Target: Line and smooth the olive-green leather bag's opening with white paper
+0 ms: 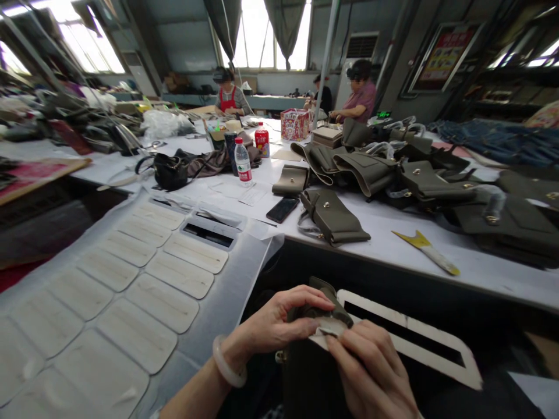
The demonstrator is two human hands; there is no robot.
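Note:
My left hand and my right hand both grip an olive-green leather bag piece low in the view, below the table edge. The fingertips of both hands pinch a cream slotted template against the top edge of the piece. A pale bangle sits on my left wrist. The lower part of the piece is cut off by the frame.
Rows of cream rounded inserts lie on a sheet at left. On the white table are olive bags, a phone, a yellow-handled tool, bottles. Two people sit at the far end.

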